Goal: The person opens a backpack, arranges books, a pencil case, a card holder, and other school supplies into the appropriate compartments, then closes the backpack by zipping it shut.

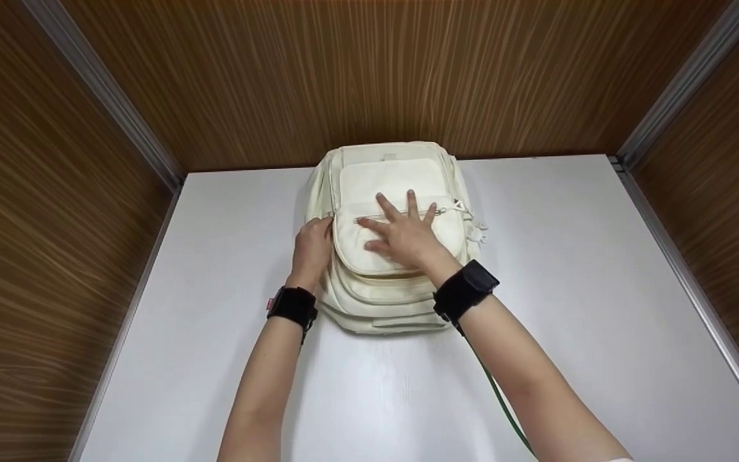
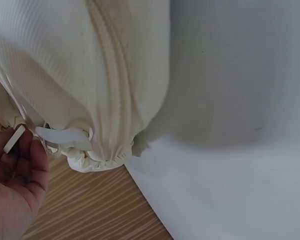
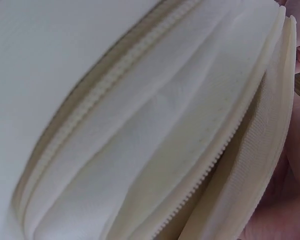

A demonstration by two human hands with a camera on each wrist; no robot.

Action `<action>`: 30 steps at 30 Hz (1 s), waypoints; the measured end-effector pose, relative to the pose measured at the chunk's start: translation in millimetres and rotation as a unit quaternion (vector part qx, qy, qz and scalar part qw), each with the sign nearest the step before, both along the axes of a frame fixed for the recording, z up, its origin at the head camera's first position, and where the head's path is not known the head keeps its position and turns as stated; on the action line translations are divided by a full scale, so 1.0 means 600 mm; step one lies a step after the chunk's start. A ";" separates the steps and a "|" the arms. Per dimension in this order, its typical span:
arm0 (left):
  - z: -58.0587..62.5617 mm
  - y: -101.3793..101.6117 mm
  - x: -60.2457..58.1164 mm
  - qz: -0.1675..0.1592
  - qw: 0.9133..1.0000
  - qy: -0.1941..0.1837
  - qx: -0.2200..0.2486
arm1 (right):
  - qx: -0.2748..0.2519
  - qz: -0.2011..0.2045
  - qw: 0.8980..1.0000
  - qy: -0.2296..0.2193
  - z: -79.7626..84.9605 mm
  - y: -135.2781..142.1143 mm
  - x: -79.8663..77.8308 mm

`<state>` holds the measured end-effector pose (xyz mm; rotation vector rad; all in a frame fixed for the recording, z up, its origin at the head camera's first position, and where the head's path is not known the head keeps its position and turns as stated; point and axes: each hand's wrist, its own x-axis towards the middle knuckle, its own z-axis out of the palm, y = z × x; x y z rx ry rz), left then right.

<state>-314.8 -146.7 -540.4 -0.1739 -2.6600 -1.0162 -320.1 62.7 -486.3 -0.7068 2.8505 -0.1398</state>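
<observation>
A cream backpack [image 1: 392,179] lies on its back on the white table, front side up. My left hand [image 1: 313,249] is at its left edge; in the left wrist view, thumb and fingers pinch a small pale zipper pull [image 2: 14,139]. Spread wide, my right hand [image 1: 411,239] rests on the front pocket, below a short horizontal zipper. The right wrist view shows zipper teeth [image 3: 195,185] along a parted opening in the fabric, with part of a hand at the right edge. Beside the left hand is a white strap loop [image 2: 65,136].
Wood-grain panels [image 1: 369,77] stand behind and at both sides of the white table [image 1: 555,256]. White clips and a charm [image 1: 476,232] hang at the bag's right side. A green cable [image 1: 501,398] runs along the right forearm.
</observation>
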 end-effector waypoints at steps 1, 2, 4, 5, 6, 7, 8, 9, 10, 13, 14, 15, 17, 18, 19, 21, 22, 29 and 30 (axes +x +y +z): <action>0.000 -0.001 0.001 -0.002 1.000 0.000 -0.001 | 0.000 0.000 1.000 0.000 0.000 0.000 0.000; 0.001 -0.001 0.002 -0.003 1.000 0.000 -0.002 | 0.000 -0.001 1.000 0.000 0.000 0.000 -0.001; 0.002 -0.002 0.006 -0.007 1.000 -0.002 -0.007 | -0.001 -0.002 1.000 0.002 -0.001 0.001 -0.001; 0.003 -0.002 0.008 -0.010 1.000 -0.006 -0.008 | -0.001 -0.003 1.000 0.002 -0.002 0.001 -0.001; 0.003 -0.002 0.011 -0.012 1.000 -0.007 -0.011 | -0.001 -0.003 1.000 0.003 -0.002 0.002 -0.001; 0.004 -0.002 0.014 -0.015 1.000 -0.009 -0.014 | -0.002 -0.004 1.000 0.003 -0.002 0.003 -0.001; 0.005 -0.002 0.017 -0.017 1.000 -0.010 -0.017 | -0.002 -0.004 1.000 0.003 -0.002 0.003 -0.001; 0.006 -0.001 0.020 -0.020 1.000 -0.012 -0.021 | -0.002 -0.005 1.000 0.004 -0.003 0.004 -0.002; 0.007 -0.001 0.023 -0.023 0.999 -0.016 -0.025 | -0.002 -0.005 1.000 0.004 -0.004 0.005 -0.002; 0.010 -0.001 0.034 -0.033 0.999 -0.022 -0.038 | -0.003 -0.006 1.000 0.007 -0.005 0.005 -0.003; 0.011 -0.001 0.038 -0.035 0.998 -0.021 -0.044 | -0.004 -0.006 1.000 0.008 -0.005 0.006 -0.003; 0.012 -0.001 0.042 -0.038 0.998 -0.022 -0.050 | -0.005 -0.006 1.000 0.009 -0.005 0.006 -0.003; 0.014 -0.002 0.050 -0.042 0.997 -0.020 -0.058 | -0.006 -0.007 1.000 0.008 -0.005 0.005 -0.003; 0.015 -0.003 0.055 -0.044 0.997 -0.018 -0.065 | -0.006 -0.008 1.000 0.007 -0.005 0.005 -0.003; 0.016 -0.003 0.059 -0.046 0.996 -0.017 -0.071 | -0.006 -0.008 1.000 0.007 -0.005 0.005 -0.003; 0.017 -0.003 0.067 -0.051 0.995 -0.018 -0.085 | -0.005 -0.008 1.000 0.006 -0.004 0.005 -0.003; 0.017 -0.003 0.072 -0.053 0.994 -0.019 -0.093 | -0.004 -0.009 1.000 0.005 -0.004 0.005 -0.003; 0.029 0.002 0.095 -0.074 0.988 -0.033 -0.135 | 0.003 -0.012 1.000 0.006 -0.003 0.008 -0.001; 0.032 0.003 0.098 -0.079 0.987 -0.035 -0.138 | 0.004 -0.012 1.000 0.006 -0.003 0.008 -0.001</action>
